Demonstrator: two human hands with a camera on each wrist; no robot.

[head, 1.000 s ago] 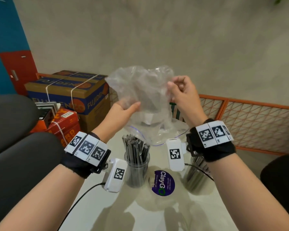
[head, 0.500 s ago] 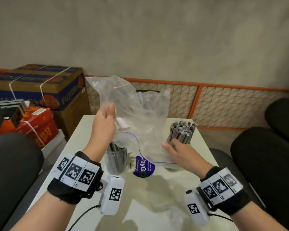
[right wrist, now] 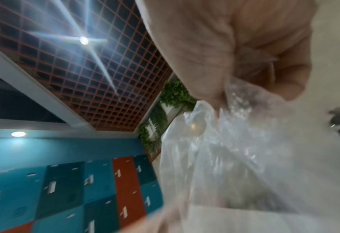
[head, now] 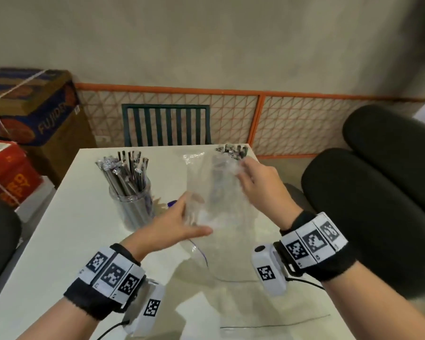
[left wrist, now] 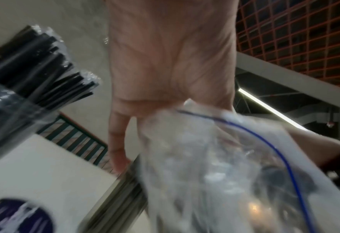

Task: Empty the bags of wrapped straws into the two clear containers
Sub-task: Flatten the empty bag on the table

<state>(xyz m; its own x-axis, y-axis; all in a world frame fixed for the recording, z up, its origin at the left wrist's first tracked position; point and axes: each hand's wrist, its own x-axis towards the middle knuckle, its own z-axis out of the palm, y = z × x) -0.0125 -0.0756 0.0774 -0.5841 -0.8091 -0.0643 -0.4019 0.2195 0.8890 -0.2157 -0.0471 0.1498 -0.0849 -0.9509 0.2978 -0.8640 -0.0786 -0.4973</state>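
Note:
An empty clear plastic bag (head: 219, 192) with a blue zip line (left wrist: 272, 145) hangs crumpled over the white table (head: 66, 241), between my two hands. My left hand (head: 194, 214) grips its near part between thumb and fingers. My right hand (head: 243, 173) pinches its far end, and the plastic is bunched in those fingers (right wrist: 245, 75). One clear container (head: 135, 207) at the left is packed with wrapped black straws (head: 125, 173). The second container's straw tops (head: 232, 149) show behind the bag at the table's far right corner; its body is blurred through the plastic.
Another flat clear bag (head: 268, 312) lies on the table near the front edge. A purple round sticker (head: 171, 204) sits by the left container. Black chairs (head: 368, 204) flank the table; cardboard boxes (head: 32, 114) stand at the far left, an orange mesh fence (head: 231, 119) behind.
The bag has come down from in front of me to just over the table. My right hand moved up to its far end; my left hand dropped to its near part.

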